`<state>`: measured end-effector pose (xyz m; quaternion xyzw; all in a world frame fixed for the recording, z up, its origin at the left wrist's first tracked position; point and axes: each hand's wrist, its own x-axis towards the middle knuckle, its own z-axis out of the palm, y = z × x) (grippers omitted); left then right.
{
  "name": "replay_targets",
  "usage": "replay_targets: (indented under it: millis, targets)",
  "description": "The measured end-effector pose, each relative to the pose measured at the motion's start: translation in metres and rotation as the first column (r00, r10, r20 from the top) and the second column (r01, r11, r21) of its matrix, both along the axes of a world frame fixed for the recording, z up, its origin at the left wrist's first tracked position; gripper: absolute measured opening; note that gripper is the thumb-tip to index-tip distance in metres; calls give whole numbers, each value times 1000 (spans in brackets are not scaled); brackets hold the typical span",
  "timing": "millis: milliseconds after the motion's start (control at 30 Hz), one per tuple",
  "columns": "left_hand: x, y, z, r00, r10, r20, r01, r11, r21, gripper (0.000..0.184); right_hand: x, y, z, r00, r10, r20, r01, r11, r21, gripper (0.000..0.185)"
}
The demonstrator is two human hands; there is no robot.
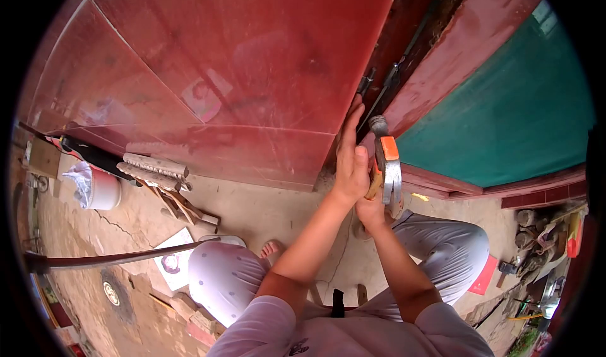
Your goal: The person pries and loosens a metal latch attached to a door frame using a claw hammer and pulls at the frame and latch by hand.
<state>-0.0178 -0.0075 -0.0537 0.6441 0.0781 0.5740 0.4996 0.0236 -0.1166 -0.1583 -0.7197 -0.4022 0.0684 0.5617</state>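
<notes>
My right hand (370,212) is closed round the handle of a claw hammer (391,175). Its metal head has an orange patch and points up, beside my left hand. My left hand (351,171) lies stretched along the edge of the red tiled wall (265,73), fingers straight and pointing up. Just above its fingertips is a small dark metal fitting (367,79) in the narrow gap by the door frame (454,48). Whether the fingertips touch that fitting I cannot tell.
Right of the frame is a green panel (499,117). A white bucket (104,190) and a wooden folding stool (170,193) stand at left. A printed sheet (173,259) lies by my knee. Tools and scrap (536,240) are piled at right, near a red sheet (484,276).
</notes>
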Motion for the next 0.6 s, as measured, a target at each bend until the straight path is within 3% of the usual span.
replay_targets:
  millis: [200,233,333,367,400,500,533,600]
  targets:
    - [-5,-6,11,998,-3,64,7,998,-57,67,-2,-12,-35,994,17,-108,-20,999,-27,7]
    - [-7,-10,8,998,-10,56,17,992,-123,64,-3,-12,-39,998,34,-54,-36,999,-23,7]
    - [-16,-32,-24,999,-37,-10,30,907,-420,51,-9,-11,-29,989,81,-121,-83,996,-10,9]
    - [-21,-39,-38,998,-18,-55,-6,914,-407,46,-11,-7,-22,979,98,-178,-100,995,-5,9]
    - [-28,-44,-53,995,3,-99,-42,919,-392,42,-9,-2,-23,993,106,-46,-108,993,-38,10]
    - [-54,-58,-87,970,92,-224,-170,916,-364,39,-11,15,-11,994,100,32,-101,995,28,13]
    - [-61,-65,-98,957,125,-263,-218,908,-359,40,-16,22,-2,989,83,-120,-74,995,72,17]
    - [-75,-81,-130,898,119,-423,-220,955,-198,44,-19,27,11,962,113,-249,-118,993,-5,13]
